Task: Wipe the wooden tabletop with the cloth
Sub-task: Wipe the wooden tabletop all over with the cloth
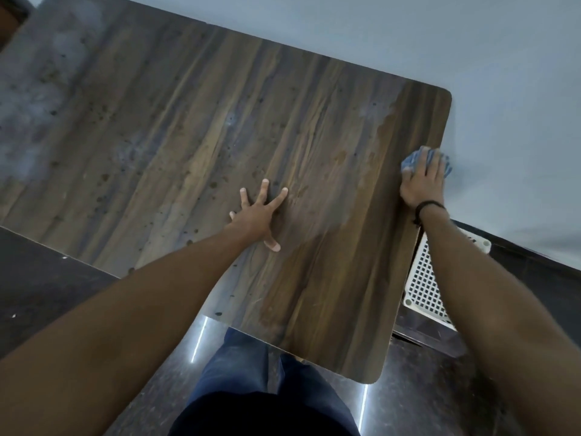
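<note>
1. Standing at the near edge of the wooden tabletop point(283, 152), legs in blue trousers point(239, 366) showing just below that edge.
2. Bracing with the left hand point(254, 218), fingers spread wide and flat on the tabletop, near its middle, gripping nothing.
3. Pressing the blue cloth point(408, 160) under the right hand point(423, 180) at the tabletop's right edge, fingers curled over the bunched cloth, part of it hanging past the edge.
4. Judging by the darker, cleaner band along the tabletop's right side: wiping in progress, only that strip done.
5. Leaving specks and pale dusty patches over the tabletop's middle, left and far-left corner.
6. Next, probably: dragging the cloth leftward in overlapping passes, and lifting the bracing hand clear.
</note>
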